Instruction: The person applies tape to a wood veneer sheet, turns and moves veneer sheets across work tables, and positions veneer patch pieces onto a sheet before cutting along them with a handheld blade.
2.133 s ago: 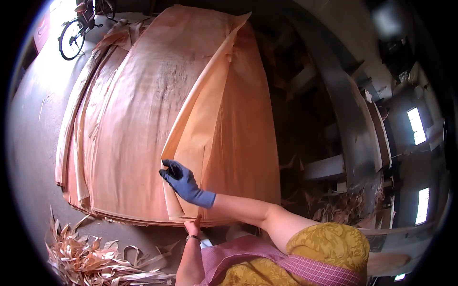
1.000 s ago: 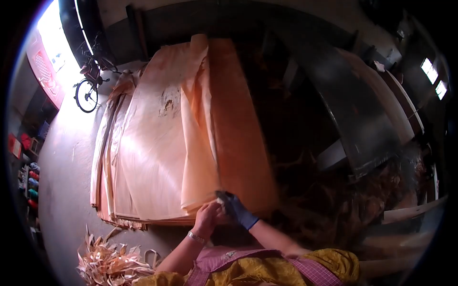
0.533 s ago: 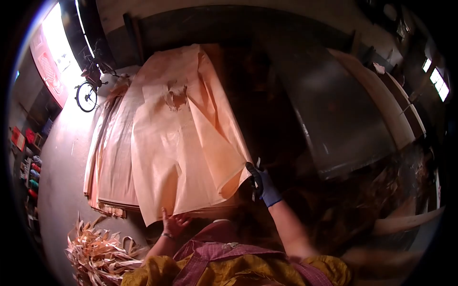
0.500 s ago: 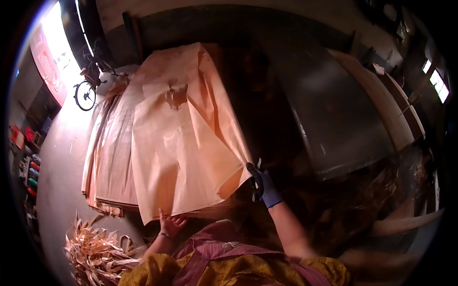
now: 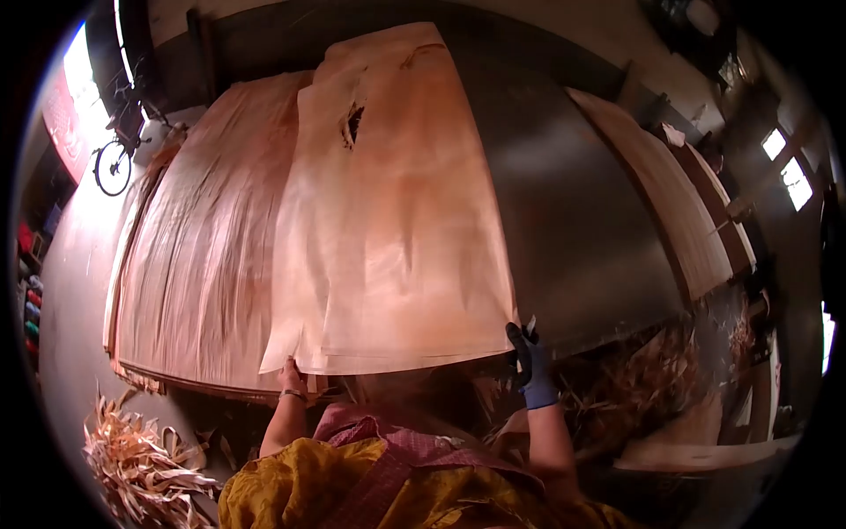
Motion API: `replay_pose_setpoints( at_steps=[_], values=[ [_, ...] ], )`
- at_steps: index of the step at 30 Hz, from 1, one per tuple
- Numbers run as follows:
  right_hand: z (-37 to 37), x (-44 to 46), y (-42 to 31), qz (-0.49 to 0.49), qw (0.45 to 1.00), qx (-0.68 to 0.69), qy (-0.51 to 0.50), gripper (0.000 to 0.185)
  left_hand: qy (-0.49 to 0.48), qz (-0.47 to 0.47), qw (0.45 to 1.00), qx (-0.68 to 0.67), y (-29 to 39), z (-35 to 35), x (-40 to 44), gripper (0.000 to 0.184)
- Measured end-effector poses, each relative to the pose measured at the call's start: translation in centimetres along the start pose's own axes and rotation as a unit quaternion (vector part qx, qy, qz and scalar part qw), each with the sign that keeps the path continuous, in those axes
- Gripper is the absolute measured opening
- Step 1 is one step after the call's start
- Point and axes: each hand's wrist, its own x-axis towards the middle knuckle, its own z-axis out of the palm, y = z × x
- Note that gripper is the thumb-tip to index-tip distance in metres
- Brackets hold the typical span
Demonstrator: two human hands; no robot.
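Observation:
A large thin wood veneer sheet [image 5: 405, 238] stretches out in front of me, with a dark torn hole [image 5: 354, 125] towards its far end. My left hand [image 5: 292, 377], bare and with a band at the wrist, pinches the near edge close to its left corner. On the near right corner, my right hand [image 5: 529, 363] is closed in a dark-palmed blue glove. A small pale pointed piece sticks up by that glove; I cannot tell what it is. The sheet lies partly over a veneer stack [image 5: 207, 229] at left and partly over a dark smooth panel [image 5: 590, 212] at right.
Torn veneer strips [image 5: 141, 463] are heaped on the floor at lower left, with more scraps [image 5: 634, 388] at lower right. More veneer sheets [image 5: 661, 194] lie beyond the dark panel. A bicycle [image 5: 115, 167] stands by the bright doorway at far left.
The veneer sheet has shifted right from the left stack, partly onto the dark panel, and its folded right side has flattened. My left hand, open before, has closed on the near edge.

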Motion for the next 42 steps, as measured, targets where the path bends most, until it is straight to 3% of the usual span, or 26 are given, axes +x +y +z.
replay_pose_setpoints(
  at_steps=[1, 4, 6, 8, 9, 12, 16, 18, 20, 22, 25, 28, 29, 33, 34, 36, 37, 40, 42],
  values=[
    [-3.3, 1.6, 0.5, 0.021, 1.000, -0.001, -0.002, 0.027, -0.056, 0.017, 0.998, 0.028, -0.8, 1.5, -1.9, 0.014],
    [-12.1, 6.6, 4.0, 0.008, 1.000, -0.002, 0.000, 0.021, -0.033, 0.023, 0.999, 0.020, -3.0, 8.1, -7.9, 0.017],
    [-17.1, 9.0, 6.6, 0.040, 0.999, 0.016, -0.006, 0.021, -0.125, 0.054, 0.987, -0.087, -7.1, 9.0, -6.0, 0.023],
    [-21.9, 11.1, 8.2, 0.032, 0.999, 0.019, 0.013, 0.024, -0.066, 0.084, 0.991, -0.086, -8.6, 12.5, -12.0, 0.025],
    [-24.5, 12.8, 9.8, 0.031, 0.999, 0.003, 0.021, 0.026, -0.097, 0.094, 0.991, -0.010, -9.1, 13.7, -15.6, 0.025],
    [-33.4, 16.1, 11.4, 0.018, 0.998, -0.052, 0.008, 0.040, -0.151, 0.154, 0.976, -0.018, -13.9, 17.9, -22.5, 0.019],
    [-41.5, 21.7, 12.3, -0.056, 0.997, -0.046, -0.015, 0.044, -0.117, 0.136, 0.984, -0.023, -20.2, 22.6, -28.3, 0.009],
    [-44.9, 22.9, 9.4, 0.022, 0.996, -0.087, 0.007, 0.045, -0.146, 0.121, 0.982, -0.016, -23.2, 25.2, -31.5, 0.010],
    [-49.3, 30.2, 14.7, -0.019, 0.992, -0.123, 0.013, 0.045, -0.086, 0.111, 0.988, 0.064, -25.7, 27.6, -33.1, 0.018],
    [-51.4, 32.5, 14.4, -0.038, 0.991, -0.131, -0.001, 0.041, -0.148, 0.046, 0.987, 0.030, -27.7, 29.3, -33.8, 0.021],
    [-55.6, 36.7, 12.6, -0.043, 0.992, -0.114, -0.015, 0.032, -0.115, 0.006, 0.992, 0.054, -31.3, 32.5, -35.9, 0.023],
    [-59.4, 39.4, 10.9, 0.006, 0.982, -0.187, 0.021, 0.038, -0.108, -0.006, 0.992, 0.060, -36.0, 33.8, -34.4, 0.025],
    [-61.1, 40.0, 9.7, 0.028, 0.954, -0.299, 0.014, 0.046, -0.122, -0.011, 0.991, 0.049, -37.7, 33.9, -33.8, 0.025],
    [-64.2, 42.1, 14.7, -0.066, 0.884, -0.407, 0.219, 0.059, -0.029, -0.071, 0.996, 0.042, -42.0, 35.8, -35.9, 0.021],
    [-64.9, 42.4, 14.3, -0.024, 0.892, -0.426, 0.147, 0.058, -0.033, -0.071, 0.996, 0.031, -43.2, 35.5, -35.6, 0.022],
    [-65.0, 42.1, 14.6, -0.119, 0.871, -0.425, 0.219, 0.057, -0.039, -0.070, 0.997, 0.012, -45.0, 34.6, -35.5, 0.022],
    [-65.5, 42.8, 14.3, -0.112, 0.877, -0.420, 0.204, 0.056, 0.060, -0.039, 0.997, 0.019, -44.5, 36.7, -37.9, 0.025],
    [-65.9, 45.3, 13.9, -0.099, 0.901, -0.394, 0.152, 0.053, 0.103, -0.004, 0.993, 0.065, -44.4, 38.8, -38.2, 0.028],
    [-66.1, 47.5, 13.5, -0.107, 0.914, -0.375, 0.113, 0.052, 0.059, 0.022, 0.996, 0.061, -44.5, 39.4, -37.2, 0.033]
  ],
)
